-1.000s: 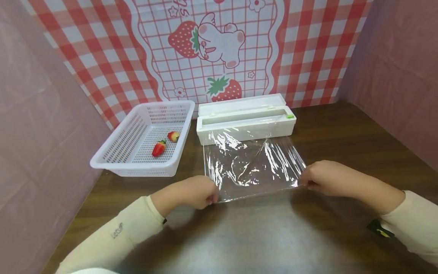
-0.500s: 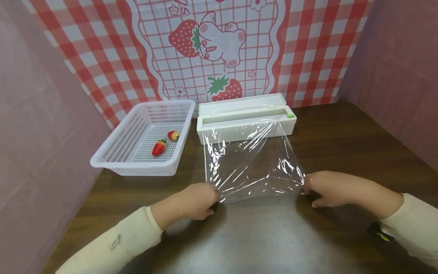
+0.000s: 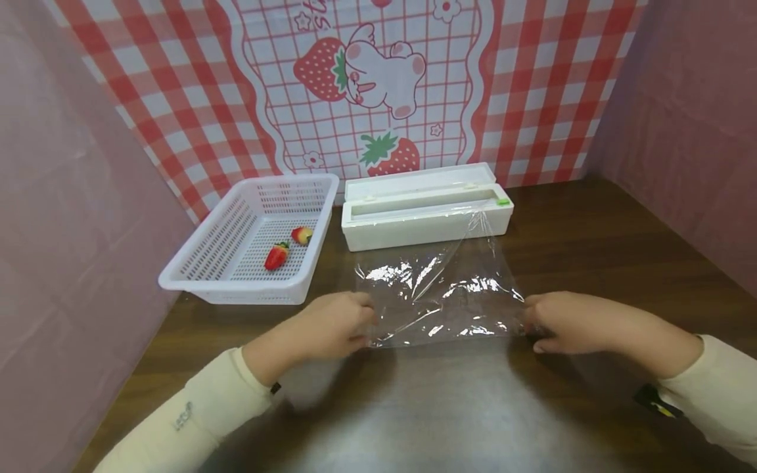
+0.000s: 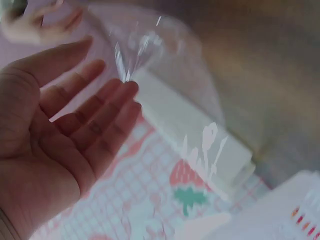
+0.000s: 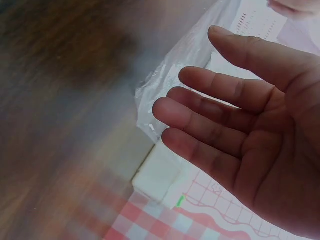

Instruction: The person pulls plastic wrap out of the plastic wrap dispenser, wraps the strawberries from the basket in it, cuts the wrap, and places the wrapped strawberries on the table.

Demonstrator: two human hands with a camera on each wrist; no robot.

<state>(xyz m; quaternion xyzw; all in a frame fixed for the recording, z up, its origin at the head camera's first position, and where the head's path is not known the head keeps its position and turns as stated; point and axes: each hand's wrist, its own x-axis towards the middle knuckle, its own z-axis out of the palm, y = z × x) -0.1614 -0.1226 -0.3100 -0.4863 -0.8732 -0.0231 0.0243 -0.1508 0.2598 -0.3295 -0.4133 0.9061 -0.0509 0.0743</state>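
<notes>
A sheet of clear plastic wrap stretches over the dark table from a long white dispenser box, whose lid stands up at the back. At the sheet's near left corner is my left hand. In the left wrist view, the thumb stands apart from the loosely bent fingers, whose tips touch the film. My right hand is at the near right corner. The right wrist view shows its fingers spread and slightly bent beside the film edge, the thumb away from them.
Left of the box stands a white perforated basket holding a whole strawberry and a partly pale strawberry. A red-checked cloth hangs behind. Pinkish walls close both sides of the table.
The wrap has sagged from a taut sheet and lies lower and more wrinkled. Both hands have loosened from their pinch; the left has shifted slightly up and left. The box and basket stay put.
</notes>
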